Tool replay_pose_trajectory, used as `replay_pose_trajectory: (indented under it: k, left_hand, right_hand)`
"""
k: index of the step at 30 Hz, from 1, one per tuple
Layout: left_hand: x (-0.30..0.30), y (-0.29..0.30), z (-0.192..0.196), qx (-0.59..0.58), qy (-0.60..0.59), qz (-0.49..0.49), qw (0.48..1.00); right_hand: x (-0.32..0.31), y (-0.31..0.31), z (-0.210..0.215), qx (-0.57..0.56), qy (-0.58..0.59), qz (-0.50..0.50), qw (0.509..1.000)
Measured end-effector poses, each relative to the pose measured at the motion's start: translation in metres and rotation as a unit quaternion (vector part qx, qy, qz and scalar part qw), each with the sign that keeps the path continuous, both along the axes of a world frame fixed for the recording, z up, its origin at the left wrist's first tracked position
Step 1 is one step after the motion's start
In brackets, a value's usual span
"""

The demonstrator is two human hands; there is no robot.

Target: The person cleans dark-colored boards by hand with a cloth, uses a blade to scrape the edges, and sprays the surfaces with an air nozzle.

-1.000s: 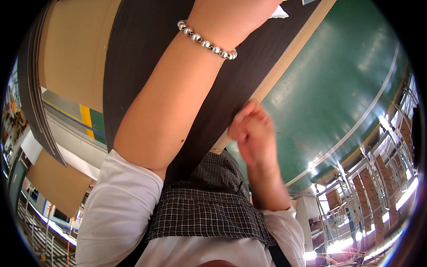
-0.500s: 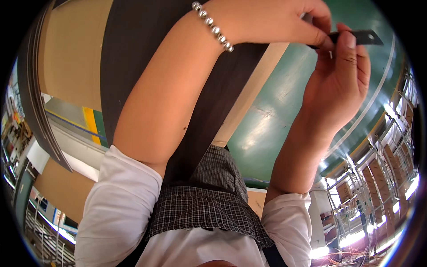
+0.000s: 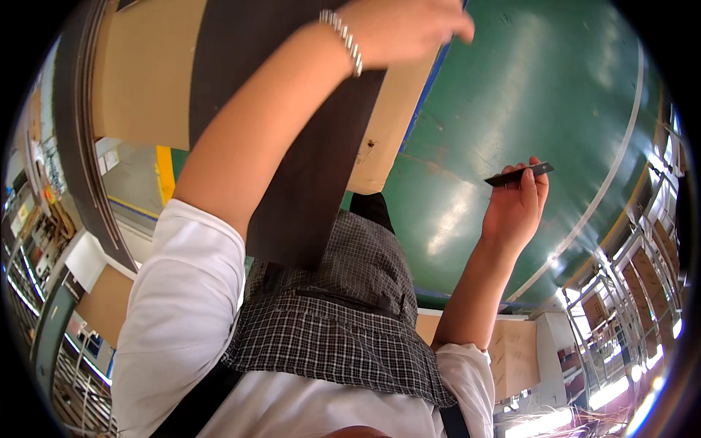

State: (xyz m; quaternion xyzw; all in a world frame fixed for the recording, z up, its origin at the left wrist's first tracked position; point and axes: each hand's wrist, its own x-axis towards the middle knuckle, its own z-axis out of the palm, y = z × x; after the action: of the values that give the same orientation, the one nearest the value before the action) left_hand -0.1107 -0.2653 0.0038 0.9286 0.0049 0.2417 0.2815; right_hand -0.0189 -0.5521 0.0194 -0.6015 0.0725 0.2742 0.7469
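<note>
Where right fingers [image 3: 528,185] pinch, a flat strip [image 3: 510,177] tapers.

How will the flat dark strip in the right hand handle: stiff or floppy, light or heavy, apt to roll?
The flat dark strip is probably stiff: it looks straight, both ends jutting past the right hand. It seems light, being thin and held by thumb and fingers. Its flat shape should keep it from rolling.
</note>
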Motion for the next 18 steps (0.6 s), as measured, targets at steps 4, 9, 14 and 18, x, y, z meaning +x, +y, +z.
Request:
replay_pose_trajectory:
  k: [4,9,14,18]
  left_hand:
    - [-0.081,-0.087,0.002,-0.151,0.117,-0.085,0.978]
    - [-0.092,-0.050,0.015,-0.588,-0.015,0.059,0.806]
    - [-0.057,0.038,-0.009,-0.552,-0.289,0.325,0.711]
    - [-0.056,0.032,-0.004,-0.525,-0.283,0.304,0.743]
  right_hand:
    - [-0.001,-0.006,0.003,0.059,0.031,0.066,0.996]
    - [-0.045,0.034,-0.008,-0.093,-0.098,0.160,0.978]
    - [-0.099,0.045,-0.020,-0.138,-0.484,0.409,0.761]
    - [-0.129,0.034,-0.029,-0.030,-0.602,0.465,0.648]
